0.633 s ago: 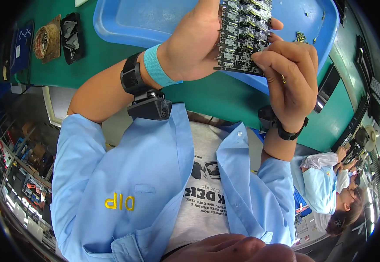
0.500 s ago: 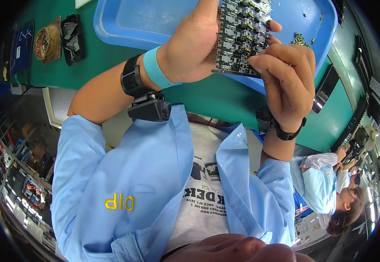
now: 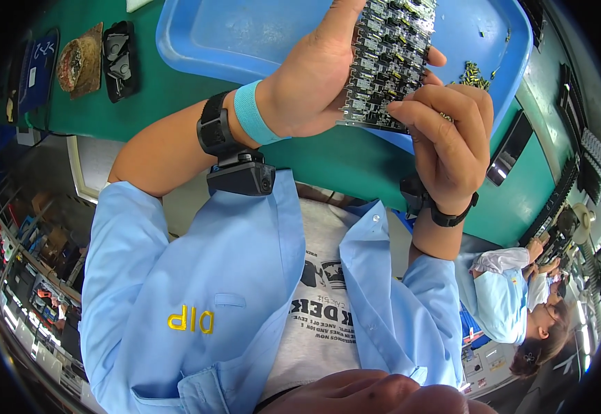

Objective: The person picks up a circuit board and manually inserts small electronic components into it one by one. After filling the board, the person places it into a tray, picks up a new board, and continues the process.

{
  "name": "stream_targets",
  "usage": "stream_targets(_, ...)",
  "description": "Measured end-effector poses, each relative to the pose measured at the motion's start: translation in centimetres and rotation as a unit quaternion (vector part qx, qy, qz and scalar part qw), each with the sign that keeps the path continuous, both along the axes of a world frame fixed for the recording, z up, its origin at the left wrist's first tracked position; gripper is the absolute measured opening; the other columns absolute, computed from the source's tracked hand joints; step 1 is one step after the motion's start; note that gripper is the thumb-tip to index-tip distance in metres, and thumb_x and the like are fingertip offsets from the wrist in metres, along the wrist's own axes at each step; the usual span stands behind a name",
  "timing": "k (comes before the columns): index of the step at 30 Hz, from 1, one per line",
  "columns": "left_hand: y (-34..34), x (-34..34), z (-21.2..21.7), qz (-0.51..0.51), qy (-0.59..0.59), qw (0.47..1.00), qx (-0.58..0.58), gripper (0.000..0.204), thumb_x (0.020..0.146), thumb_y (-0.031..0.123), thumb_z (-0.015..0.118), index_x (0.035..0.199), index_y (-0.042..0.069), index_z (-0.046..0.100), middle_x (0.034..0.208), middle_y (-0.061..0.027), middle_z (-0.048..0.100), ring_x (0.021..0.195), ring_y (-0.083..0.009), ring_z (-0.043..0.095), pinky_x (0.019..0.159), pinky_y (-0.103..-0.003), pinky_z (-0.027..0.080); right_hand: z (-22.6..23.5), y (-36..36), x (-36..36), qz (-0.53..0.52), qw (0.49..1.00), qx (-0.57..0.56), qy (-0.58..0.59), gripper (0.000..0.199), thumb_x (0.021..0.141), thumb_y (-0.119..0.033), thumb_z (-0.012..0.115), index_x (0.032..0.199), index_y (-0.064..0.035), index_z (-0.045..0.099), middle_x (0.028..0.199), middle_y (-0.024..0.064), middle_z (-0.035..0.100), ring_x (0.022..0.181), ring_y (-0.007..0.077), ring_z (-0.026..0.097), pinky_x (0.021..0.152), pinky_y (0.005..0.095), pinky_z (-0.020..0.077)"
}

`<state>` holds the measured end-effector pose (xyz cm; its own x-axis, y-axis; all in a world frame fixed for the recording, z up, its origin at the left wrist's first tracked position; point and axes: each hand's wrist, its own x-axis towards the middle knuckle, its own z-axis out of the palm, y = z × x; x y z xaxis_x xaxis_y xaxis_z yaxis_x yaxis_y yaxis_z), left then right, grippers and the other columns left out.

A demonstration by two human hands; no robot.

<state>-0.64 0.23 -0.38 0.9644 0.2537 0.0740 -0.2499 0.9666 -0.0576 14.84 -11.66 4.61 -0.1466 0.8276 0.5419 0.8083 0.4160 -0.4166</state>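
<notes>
A: Where is the circuit board panel (image 3: 387, 65)?

B: In the person's left hand (image 3: 314, 83), above the near edge of the blue tray (image 3: 228, 31), right of the tray's middle. It is tilted, its crowded face showing.

A: How does that hand grip it?

B: From beneath, the thumb along the panel's left edge and the fingertips showing past its right edge.

A: And the right hand (image 3: 452, 138)?

B: Curled narrow, thumb and forefinger brought to the panel's near right corner. Small yellowish bits (image 3: 445, 116) sit among its bent fingers. Whether the fingertips pinch one too, I cannot tell.

A: What lies in the tray?

B: A loose heap of small yellow-and-black parts (image 3: 475, 77), toward the tray's right edge, just beyond the right hand.

A: Anything else on the green tabletop (image 3: 321, 162)?

B: A flat dark slab (image 3: 511, 148) near its right end, beside the tray. Toward the left end, a black dish (image 3: 134, 58) with dark pieces in it, then a brown square (image 3: 94, 72) bearing something round, then a dark blue folder (image 3: 40, 65).
</notes>
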Motion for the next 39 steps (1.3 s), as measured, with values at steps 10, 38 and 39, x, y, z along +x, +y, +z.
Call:
stream_targets(10, -0.3, 0.2, -0.1, 0.044, -0.001, 0.999, -0.014, 0.078, 0.108, 0.070, 0.023, 0.146, 0.008, 0.052, 0.125, -0.0127, 0.068, 0.113, -0.0258, 0.069, 0.097, -0.039, 0.060, 0.4, -0.7, -1.1, 0.008, 0.994, 0.016, -0.106, 0.035, 0.067, -0.006, 0.082, 0.102, -0.0089, 0.082, 0.103, 0.0047, 0.073, 0.092, 0.0246, 0.063, 0.082, 0.0378, 0.0514)
stream_targets(38, 0.3, 1.1, 3.9, 0.144, 0.120, 0.978, 0.094, 0.099, 0.101, 0.082, 0.019, 0.155, 0.003, 0.044, 0.150, -0.0162, 0.056, 0.135, -0.0337, 0.058, 0.115, -0.051, 0.050, -0.3, -0.4, 1.6, -0.033, 0.772, -0.308, 0.555, 0.022, 0.112, -0.023, 0.055, 0.107, -0.0021, 0.061, 0.081, 0.0004, 0.062, 0.071, 0.0068, 0.051, 0.066, 0.0245, 0.0425)
stream_targets(39, -0.1, 1.6, 4.4, 0.153, 0.120, 0.978, 0.073, 0.098, 0.102, 0.082, 0.020, 0.154, 0.003, 0.045, 0.151, -0.0164, 0.056, 0.135, -0.0341, 0.059, 0.115, -0.050, 0.049, -0.1, -0.5, 2.6, 0.002, 0.764, -0.309, 0.567, 0.024, 0.112, -0.024, 0.056, 0.103, -0.0024, 0.061, 0.080, -0.0007, 0.060, 0.070, 0.0068, 0.051, 0.065, 0.0243, 0.0420)
